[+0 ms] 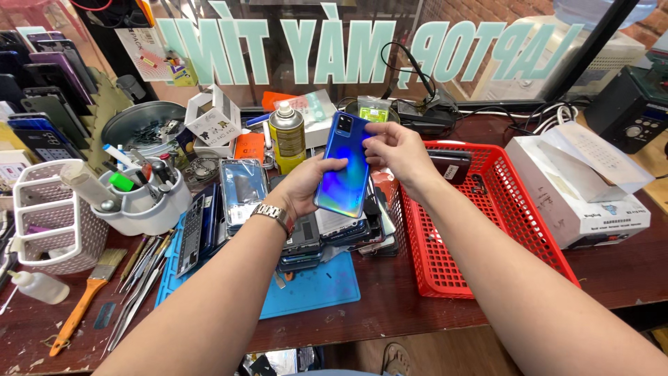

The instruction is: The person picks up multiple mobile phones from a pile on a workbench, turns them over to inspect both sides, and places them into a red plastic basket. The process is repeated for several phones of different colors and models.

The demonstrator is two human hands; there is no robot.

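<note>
From the head camera, both hands hold a blue phone [343,164] above the cluttered desk, back side up (glossy, shifting to violet). The left hand [304,186] closes under it; the right hand [395,154] pinches its top edge, beside the red basket [487,237].

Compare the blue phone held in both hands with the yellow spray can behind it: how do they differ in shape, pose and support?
The blue phone is a flat, glossy slab; the yellow spray can is a cylinder with a white nozzle. The phone is held tilted above the bench by the left hand and right hand; the can stands upright on the bench, untouched. Both show shiny surfaces.
</note>
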